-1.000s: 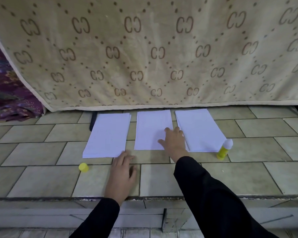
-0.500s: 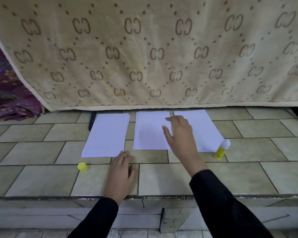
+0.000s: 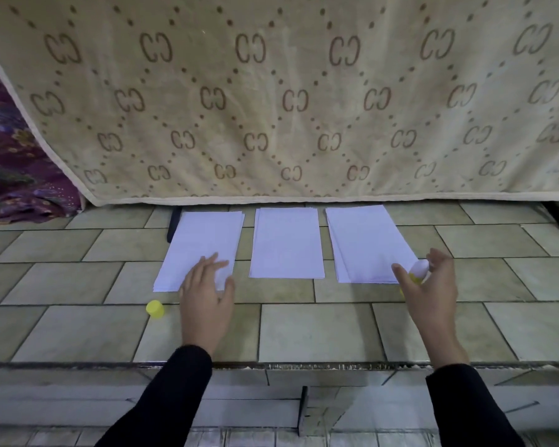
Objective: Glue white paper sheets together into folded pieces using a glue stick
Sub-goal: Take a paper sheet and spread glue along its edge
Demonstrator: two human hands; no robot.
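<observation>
The right hand (image 3: 433, 285) has swung away from the middle paper to the glue stick (image 3: 419, 271) at the right, and the left hand (image 3: 207, 291) has slid forward off the tiles onto the left paper. By my reading, the glue is about to be picked up, so gluing has not yet begun.

A patterned blanket (image 3: 271, 91) hangs behind the tiled ledge (image 3: 304, 330). On the tiles lie three white stacks in a row, apart from one another: left stack (image 3: 204, 240), middle stack (image 3: 286, 243) and right stack (image 3: 365, 243), all flat and unfolded.

The left hand lies flat, fingers straight, on the near right corner of the left stack. The right hand is spread, thumb on one side of the glue stick and fingers on the other, not yet closed round it.

The glue stick stands just beside the right stack's near corner, with its white tip showing. Its yellow cap (image 3: 155, 309) lies well apart on the tiles, near the left stack.
</observation>
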